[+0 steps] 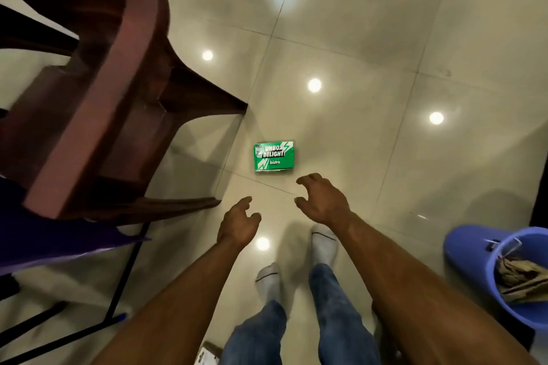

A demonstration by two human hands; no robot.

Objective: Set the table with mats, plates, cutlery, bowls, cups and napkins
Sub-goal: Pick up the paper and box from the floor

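The box (273, 156) lies flat on the floor by the chair (89, 83) leg — just ahead of your right hand (323, 198), long axis across you. Your left hand (238, 224) trails; all fingers apart, holding nothing.

This looks like a room in a home. Glossy cream floor tiles (341, 38) mirror round ceiling lights ahead of the hands. A dark reddish-brown moulded plastic chair (98, 74) stands to the left of the left hand (237, 224), and a blue plastic bucket (474, 258) holding crumpled paper sits to the right of the right hand (324, 197). Below the hands, the person's feet wear white socks (323, 244), no shoes.
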